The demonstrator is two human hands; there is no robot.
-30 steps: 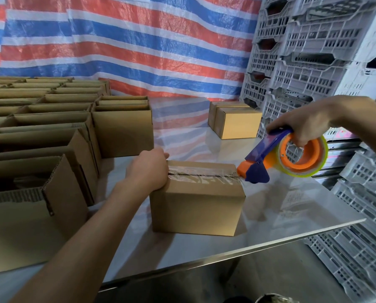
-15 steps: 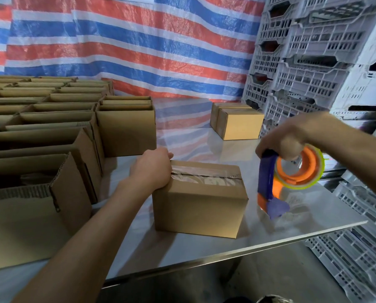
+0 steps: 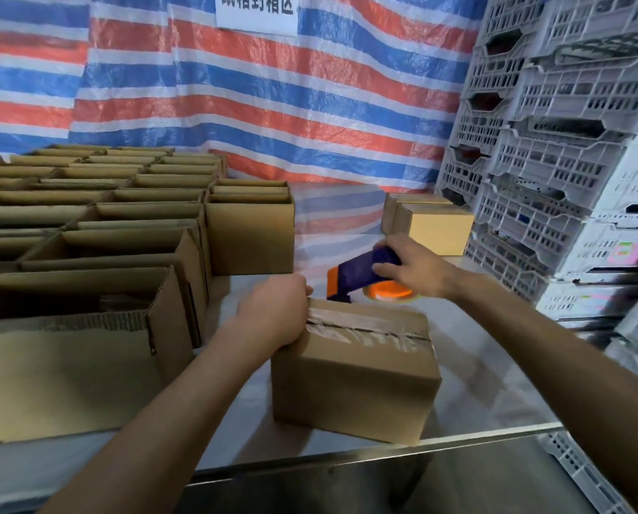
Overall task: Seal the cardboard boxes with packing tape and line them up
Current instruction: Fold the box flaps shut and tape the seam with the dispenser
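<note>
On the counter (image 3: 495, 383), left hand (image 3: 273, 313) is gripping the left end of the taped box (image 3: 354, 383); right hand (image 3: 413, 270) is clutching the dispenser (image 3: 358, 272) just behind.

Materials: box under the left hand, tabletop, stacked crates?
Box: brown corrugated cardboard, matte; a fluted edge shows on the open box beside it. Tabletop: likely stainless steel, glossy; it mirrors the striped tarp. Crates: apparently moulded grey-white plastic, perforated walls.

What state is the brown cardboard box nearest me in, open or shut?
Shut: the small brown cardboard box has both top flaps lying flat, with clear packing tape running along their seam.
</note>
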